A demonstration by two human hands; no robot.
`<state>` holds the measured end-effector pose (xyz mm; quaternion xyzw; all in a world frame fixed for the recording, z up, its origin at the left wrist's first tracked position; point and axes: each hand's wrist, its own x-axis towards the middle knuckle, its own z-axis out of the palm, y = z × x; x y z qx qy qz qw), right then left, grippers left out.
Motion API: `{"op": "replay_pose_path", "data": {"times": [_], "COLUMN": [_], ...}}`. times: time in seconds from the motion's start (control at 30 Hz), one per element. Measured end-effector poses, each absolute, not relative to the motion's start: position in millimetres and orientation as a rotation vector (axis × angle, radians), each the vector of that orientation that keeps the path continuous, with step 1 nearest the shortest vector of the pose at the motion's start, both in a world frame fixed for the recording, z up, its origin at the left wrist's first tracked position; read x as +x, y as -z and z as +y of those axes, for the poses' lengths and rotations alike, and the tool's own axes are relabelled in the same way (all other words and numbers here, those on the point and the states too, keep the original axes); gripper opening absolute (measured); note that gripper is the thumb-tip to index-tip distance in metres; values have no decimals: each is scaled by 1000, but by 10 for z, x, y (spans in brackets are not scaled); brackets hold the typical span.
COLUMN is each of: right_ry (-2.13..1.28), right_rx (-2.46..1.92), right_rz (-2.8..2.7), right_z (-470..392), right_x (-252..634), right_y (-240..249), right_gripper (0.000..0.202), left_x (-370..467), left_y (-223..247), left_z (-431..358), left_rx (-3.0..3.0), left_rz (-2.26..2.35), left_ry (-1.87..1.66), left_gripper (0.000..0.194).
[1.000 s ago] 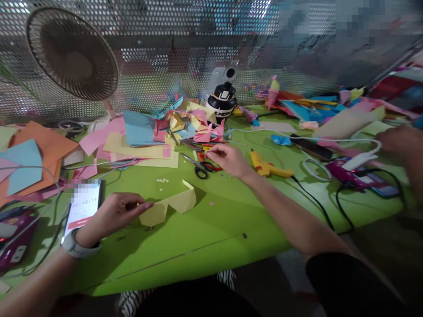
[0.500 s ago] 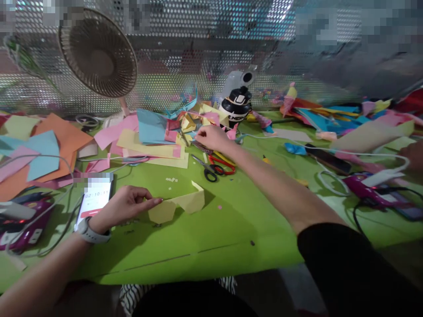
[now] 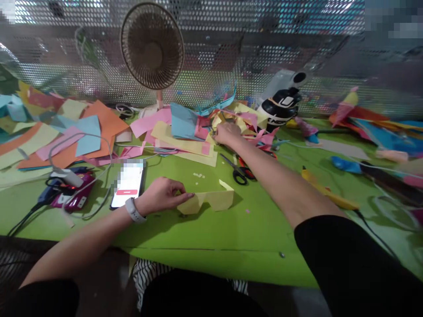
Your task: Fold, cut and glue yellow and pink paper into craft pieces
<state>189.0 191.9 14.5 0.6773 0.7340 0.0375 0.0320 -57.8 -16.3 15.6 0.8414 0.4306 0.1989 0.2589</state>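
Note:
Pale yellow paper glasses (image 3: 218, 200) stand on the green tabletop, one side arm folded back at the right end. My left hand (image 3: 165, 193) pinches their left end between thumb and fingers. Farther back, my right hand (image 3: 227, 133) reaches into a heap of coloured paper scraps (image 3: 244, 119), its fingers curled downward. What those fingers hold, if anything, is hidden. Below my right forearm lie black-handled scissors (image 3: 238, 173), with a red-handled tool (image 3: 273, 155) partly covered behind them.
A lit phone (image 3: 128, 185) lies beside my left wrist, near a purple device (image 3: 79, 193) with cables. Paper sheets (image 3: 105, 119) spread at the back left below a fan (image 3: 152, 48). A black-and-white bottle (image 3: 279, 108) stands behind my right hand. A yellow glue gun (image 3: 330, 193) lies right.
The view has swung left, so things appear farther right. My right hand has gone from a raised pinch to reaching down into the scraps. My left hand still holds the paper glasses.

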Motion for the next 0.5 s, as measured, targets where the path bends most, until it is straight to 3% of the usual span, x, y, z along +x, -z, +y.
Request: {"op": "replay_pose_path", "data": {"times": [0.5], "right_ry": [126], "right_rx": [2347], "right_rz": [2236], "right_z": [2099], "right_x": [1873], "right_y": [-122], "right_gripper": [43], "left_x": [-562], "left_y": [-131], "left_z": [-171], "left_rx": [2351], "left_rz": [1186], "left_ry": [-534], "left_gripper": [43]}}
